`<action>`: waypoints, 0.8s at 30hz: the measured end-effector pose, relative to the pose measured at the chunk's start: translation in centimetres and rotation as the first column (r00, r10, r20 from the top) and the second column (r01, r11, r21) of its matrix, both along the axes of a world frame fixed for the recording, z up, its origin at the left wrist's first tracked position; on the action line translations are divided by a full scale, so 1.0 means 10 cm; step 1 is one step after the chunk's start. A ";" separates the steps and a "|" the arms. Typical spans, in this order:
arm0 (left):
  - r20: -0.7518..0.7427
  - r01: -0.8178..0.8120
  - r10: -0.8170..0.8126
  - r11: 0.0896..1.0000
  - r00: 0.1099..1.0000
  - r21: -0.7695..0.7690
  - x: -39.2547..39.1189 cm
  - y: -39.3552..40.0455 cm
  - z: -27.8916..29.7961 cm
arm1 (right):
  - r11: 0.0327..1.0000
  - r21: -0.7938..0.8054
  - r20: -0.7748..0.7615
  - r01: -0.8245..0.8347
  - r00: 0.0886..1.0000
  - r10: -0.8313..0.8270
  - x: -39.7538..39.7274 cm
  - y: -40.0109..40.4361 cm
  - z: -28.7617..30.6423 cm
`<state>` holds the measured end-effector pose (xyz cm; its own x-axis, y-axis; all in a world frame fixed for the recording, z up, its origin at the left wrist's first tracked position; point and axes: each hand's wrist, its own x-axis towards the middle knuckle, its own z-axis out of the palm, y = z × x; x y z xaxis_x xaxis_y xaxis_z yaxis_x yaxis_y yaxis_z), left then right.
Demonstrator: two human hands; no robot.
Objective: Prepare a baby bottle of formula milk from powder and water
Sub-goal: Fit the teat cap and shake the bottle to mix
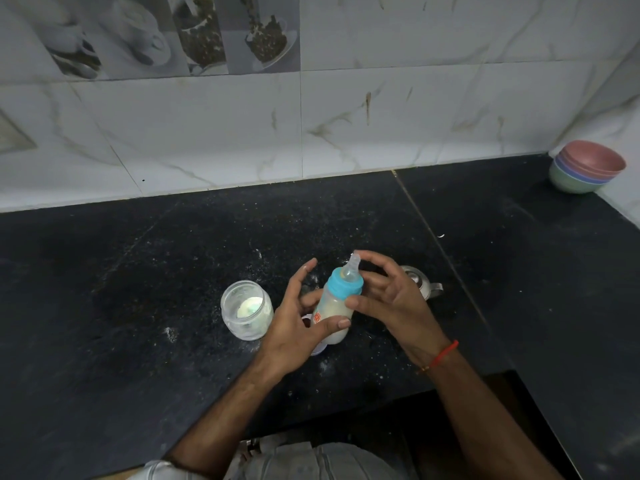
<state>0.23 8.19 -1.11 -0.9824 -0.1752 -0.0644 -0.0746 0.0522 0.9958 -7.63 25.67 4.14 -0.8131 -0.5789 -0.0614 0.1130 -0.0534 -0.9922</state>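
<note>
Bottle (332,306): milky, capped, tilted above worktop (173,271), just right of jar (246,310). Left hand (298,327) grips body; right hand (388,296) loose-fingered at collar, thumb touching. Risk: loose collar leaks during shaking.

I read the location as a domestic kitchen, black speckled stone countertop (173,271) dusted with white powder, marble-pattern wall tiles (381,116) as backsplash, decorative tile strip (166,32) printed with cups and coffee beans, stacked pastel bowls (585,169) in the corner.
</note>
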 end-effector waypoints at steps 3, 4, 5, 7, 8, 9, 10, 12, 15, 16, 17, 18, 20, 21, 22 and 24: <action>-0.010 0.028 -0.029 0.999 1.000 -0.026 0.04 0.00 0.01 | 0.995 0.048 -0.044 0.085 0.996 -0.083 0.03 -0.02 -0.09; -0.009 0.049 -0.049 0.998 0.999 -0.034 0.05 -0.01 0.01 | 0.994 0.075 -0.045 0.085 0.996 -0.082 0.03 -0.03 -0.12; -0.005 0.074 -0.075 0.997 0.997 -0.038 0.05 -0.01 0.01 | 0.993 0.095 -0.035 0.068 0.997 -0.065 0.04 -0.03 -0.13; 0.008 0.130 -0.130 0.991 0.991 -0.021 0.07 -0.02 0.00 | 0.995 0.096 0.006 -0.018 1.000 0.018 0.03 -0.01 -0.12; 0.014 0.160 -0.160 0.987 0.987 0.000 0.07 -0.03 0.00 | 0.995 0.073 0.024 -0.073 0.997 0.072 0.03 0.01 -0.10; 0.019 0.190 -0.190 0.982 0.982 0.020 0.07 -0.04 0.00 | 0.992 0.037 0.040 -0.124 0.992 0.122 0.04 0.02 -0.09; 0.020 0.219 -0.220 0.975 0.975 0.033 0.07 -0.05 0.00 | 0.987 -0.004 0.055 -0.163 0.985 0.163 0.05 0.03 -0.07; 0.018 0.256 -0.257 0.966 0.966 0.042 0.06 -0.04 0.02 | 0.977 -0.061 0.059 -0.206 0.976 0.209 0.07 0.04 -0.06; 0.014 0.211 -0.211 0.977 0.977 0.033 0.03 -0.02 0.03 | 0.990 -0.003 -0.039 -0.144 0.989 0.144 0.08 -0.03 -0.04; 0.010 0.180 -0.180 0.983 0.984 0.021 0.02 0.00 0.04 | 0.996 0.024 -0.072 -0.086 0.994 0.088 0.09 -0.08 -0.05; 0.002 0.144 -0.144 0.990 0.990 -0.003 0.01 0.02 0.06 | 0.999 0.032 -0.090 -0.006 0.996 0.008 0.12 -0.14 -0.06; -0.012 0.112 -0.112 0.993 0.994 -0.041 -0.01 0.04 0.08 | 0.995 0.027 -0.087 0.099 0.992 -0.097 0.15 -0.20 -0.09; -0.051 0.074 -0.082 0.987 0.995 -0.140 -0.04 0.10 0.12 | 0.943 0.014 -0.030 0.334 0.942 -0.333 0.26 -0.36 -0.14; -0.068 0.065 -0.079 0.981 0.995 -0.185 -0.06 0.12 0.14 | 0.909 0.015 -0.010 0.416 0.909 -0.416 0.30 -0.42 -0.16; -0.078 0.062 -0.080 0.975 0.994 -0.213 -0.07 0.14 0.14 | 0.889 0.015 0.003 0.457 0.889 -0.458 0.33 -0.46 -0.17; -0.069 0.075 -0.089 0.979 0.994 -0.190 -0.08 0.12 0.15 | 0.903 0.019 0.018 0.430 0.902 -0.431 0.32 -0.47 -0.15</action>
